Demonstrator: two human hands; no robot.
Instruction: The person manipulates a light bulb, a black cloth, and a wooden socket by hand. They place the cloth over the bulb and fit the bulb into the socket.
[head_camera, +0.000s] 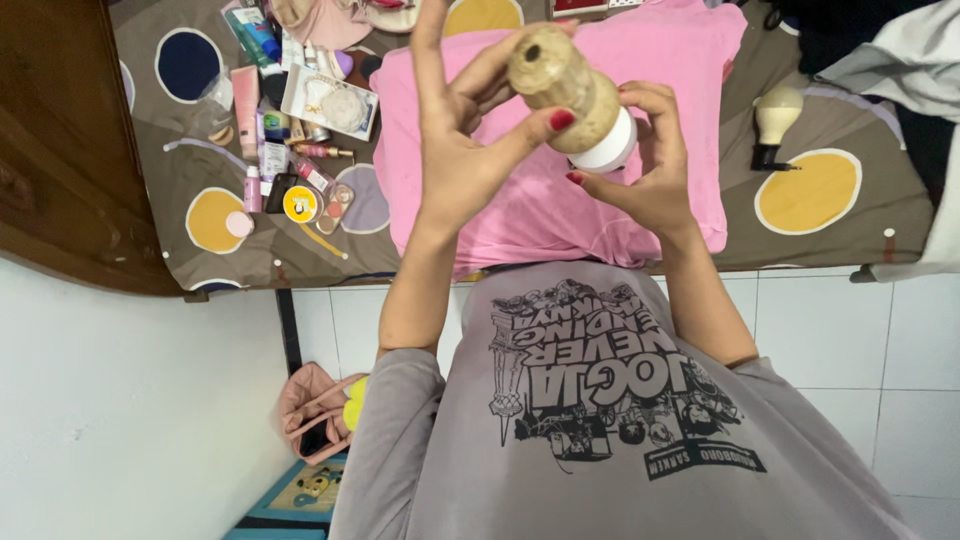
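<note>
Bedside view, looking down past a grey printed shirt (610, 420) to white floor tiles (830, 330) and a bed with a brown cover (830, 130) dotted with yellow and blue circles. Nearest the camera, both hands are up and busy with a beige, textured bottle with a white base (575, 95). The left hand (470, 140) has its thumb pressed along the bottle's side and curled fingers behind it, with the index finger sticking straight up, free. The right hand (645, 165) cups the white base from below and to the side, fingertips wrapped round it. So the bottle is tilted, its dark-holed top toward the camera, lifted clear of everything and held just above the pink pillow (560, 210). My read: it's picked up and in hand, but whether the top is open I can't tell. Left of the pillow lies a scatter of cosmetics (290, 150), tubes and compacts. Right of the pillow, farther off, sits a small cream-coloured device on a dark stand (775, 125).
</note>
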